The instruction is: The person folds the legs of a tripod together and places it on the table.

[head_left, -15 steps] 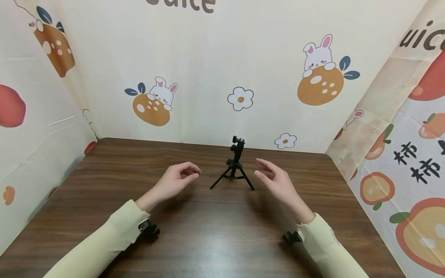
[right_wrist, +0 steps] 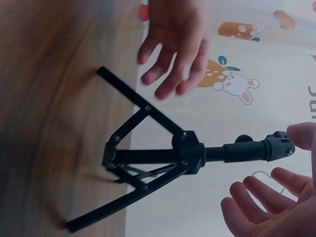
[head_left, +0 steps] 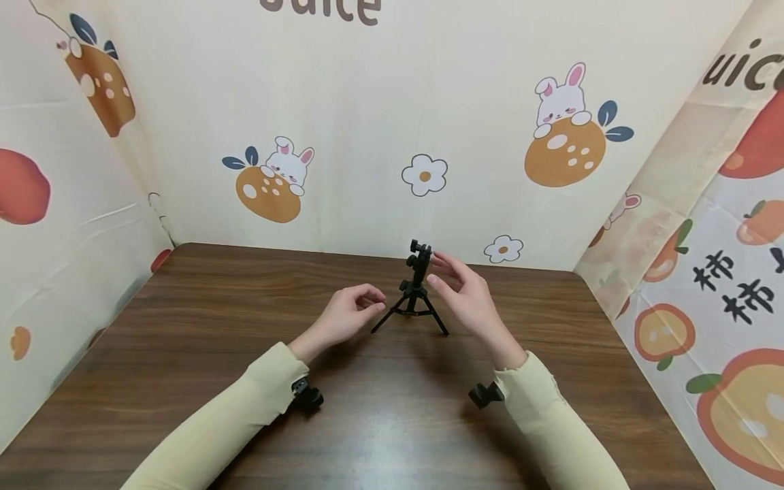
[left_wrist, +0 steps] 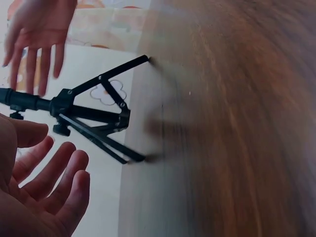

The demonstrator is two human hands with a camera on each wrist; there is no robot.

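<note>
A small black tripod point(head_left: 418, 279) stands upright on the wooden table with its three legs spread. To its left, my left hand point(head_left: 346, 314) has loosely bent fingers close beside a leg and holds nothing. My right hand point(head_left: 467, 296) is at the upper right of the tripod, fingertips right at its head and column, thumb apart from the fingers. In the left wrist view the tripod point(left_wrist: 94, 114) lies between both hands, with relaxed fingers point(left_wrist: 52, 173) below it. The right wrist view shows the tripod's column point(right_wrist: 237, 151) near the spread fingers of the right hand point(right_wrist: 276, 207).
The brown wooden table point(head_left: 380, 408) extends to a cloth backdrop point(head_left: 355, 102) printed with rabbits, fruit and flowers. Side cloths point(head_left: 686, 272) hang along the right and left edges. A small black device point(head_left: 308, 396) sits at the left wrist, another point(head_left: 486, 395) at the right.
Both hands have moved inward toward the tripod, the left going right and the right going left and slightly up. The tripod stays where it was.
</note>
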